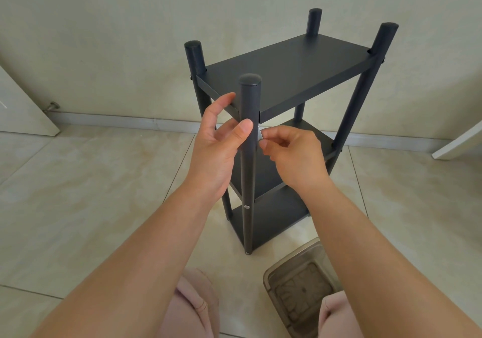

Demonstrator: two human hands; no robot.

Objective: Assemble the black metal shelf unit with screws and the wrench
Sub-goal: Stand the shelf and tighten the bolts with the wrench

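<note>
in the head view, the black metal three-tier shelf unit (287, 76) is standing upright on the pale tiled floor (78, 194), close to the cream wall (130, 37) behind it. its near round black corner post (249, 155) is serving as the landmark here. the person's left hand (219, 139) is sitting just to the left of that post, fingers loosely spread and only half curled, the thumb pressing against the post and a fingertip touching the top shelf's edge; it is bracing, not gripping. the right hand (292, 152) is working just to the right of the post, its fingertips pinching a small silvery metal wrench (260, 133) at the joint under the top shelf. whether a screw is sitting there is too small to tell. lower down the post, a silver screw head (246, 207) is showing at the bottom shelf. in front of the post, near the person's knees, a clear plastic container (300, 285) is resting on the floor.

the unit is looking rigid and fairly light, likely to rock or slide on smooth tile, so steadying it by a post near the joint is seeming wise. the painted tube is probably slick. the thin wrench is looking easy to drop and is best pinched near its bend.
</note>
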